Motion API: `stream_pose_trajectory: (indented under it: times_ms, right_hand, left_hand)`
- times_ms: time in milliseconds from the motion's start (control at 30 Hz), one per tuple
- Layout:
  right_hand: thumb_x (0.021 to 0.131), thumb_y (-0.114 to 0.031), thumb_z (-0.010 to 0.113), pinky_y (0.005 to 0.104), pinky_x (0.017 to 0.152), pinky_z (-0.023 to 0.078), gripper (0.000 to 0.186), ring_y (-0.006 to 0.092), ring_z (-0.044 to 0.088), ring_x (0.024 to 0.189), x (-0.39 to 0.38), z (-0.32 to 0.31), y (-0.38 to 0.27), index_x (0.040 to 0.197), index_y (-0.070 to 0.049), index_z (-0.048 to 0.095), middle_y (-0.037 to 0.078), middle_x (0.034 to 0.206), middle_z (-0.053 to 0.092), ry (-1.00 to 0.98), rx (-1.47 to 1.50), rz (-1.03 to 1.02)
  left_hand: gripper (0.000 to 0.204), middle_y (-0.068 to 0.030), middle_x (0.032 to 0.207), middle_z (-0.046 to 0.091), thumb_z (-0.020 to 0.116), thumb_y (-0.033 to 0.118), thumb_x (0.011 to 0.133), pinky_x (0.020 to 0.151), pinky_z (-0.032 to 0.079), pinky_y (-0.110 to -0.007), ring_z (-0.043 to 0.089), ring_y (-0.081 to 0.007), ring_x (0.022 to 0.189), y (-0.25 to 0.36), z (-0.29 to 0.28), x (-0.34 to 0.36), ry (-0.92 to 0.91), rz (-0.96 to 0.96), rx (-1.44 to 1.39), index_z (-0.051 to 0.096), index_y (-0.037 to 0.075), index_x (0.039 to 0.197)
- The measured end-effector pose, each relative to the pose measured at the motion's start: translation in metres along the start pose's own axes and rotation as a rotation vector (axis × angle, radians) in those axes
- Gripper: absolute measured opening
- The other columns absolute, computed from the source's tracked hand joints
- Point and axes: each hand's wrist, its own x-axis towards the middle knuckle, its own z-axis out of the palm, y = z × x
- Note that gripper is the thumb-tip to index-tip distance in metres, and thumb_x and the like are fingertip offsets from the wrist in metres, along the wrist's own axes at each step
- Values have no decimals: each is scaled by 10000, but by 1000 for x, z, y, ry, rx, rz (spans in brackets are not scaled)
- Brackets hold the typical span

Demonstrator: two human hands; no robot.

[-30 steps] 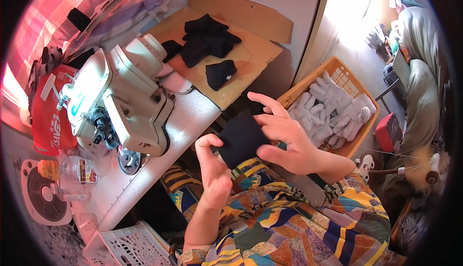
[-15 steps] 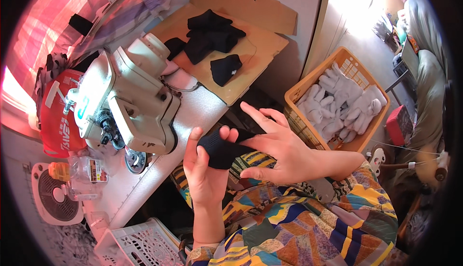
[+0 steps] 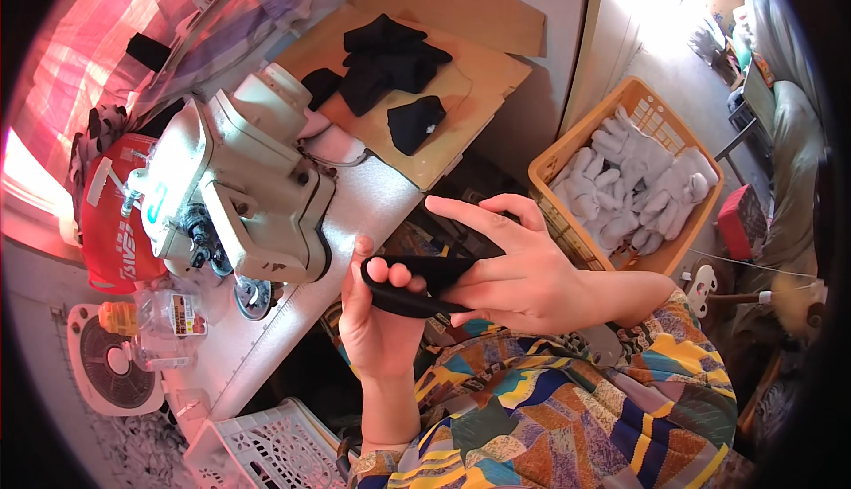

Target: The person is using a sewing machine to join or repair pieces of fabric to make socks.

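A black ribbed knit cuff (image 3: pixel 417 305) is stretched between my two hands above my lap. My left hand (image 3: pixel 381 320) grips its left end, the fingertips poking through the cuff's opening and the thumb pressed along the outer edge. At the other end, my right hand (image 3: pixel 527 281) pinches the fabric, its index finger stretched out toward the left. More black knit pieces (image 3: pixel 381 68) lie heaped on a brown cardboard sheet (image 3: pixel 492 81), with a single black piece (image 3: pixel 415 127) nearer to me. The lower part of the held cuff is partly hidden by my right fingers.
A cream sewing machine (image 3: pixel 257 196) stands on the white table (image 3: pixel 381 192) at left. Beyond my right hand is a yellow crate (image 3: pixel 536 170) of whitish gloves (image 3: pixel 629 179). Left of me are a clear plastic bottle (image 3: pixel 164 334), a fan (image 3: pixel 111 365) and a white plastic basket (image 3: pixel 275 453).
The cuff has been pulled wider and flatter, its opening now gaping around my left fingertips. My right hand has shifted slightly, with the index finger reaching further left.
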Motion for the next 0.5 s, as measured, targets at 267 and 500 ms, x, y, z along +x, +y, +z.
stream_pose_trajectory:
  times_ms: [267, 500]
  right_hand:
    - [762, -224, 717, 423, 877, 302, 131, 286, 546, 1208, -3, -4, -1, 785, -97, 696, -20, 743, 635, 192, -149, -52]
    - [892, -344, 610, 474, 936, 260, 305, 378, 410, 1299, 1, -10, 2, 783, -67, 676, 49, 811, 598, 94, -41, 103]
  left_hand:
    - [324, -64, 1136, 669, 415, 190, 1019, 1028, 391, -394, 590, -225, 1156, -5, 13, 5, -40, -48, -197, 382, 70, 1319]
    - [313, -175, 815, 635, 520, 262, 985, 726, 494, -285, 641, -203, 804, -20, 34, 1, -136, 133, 650, 390, 34, 1156]
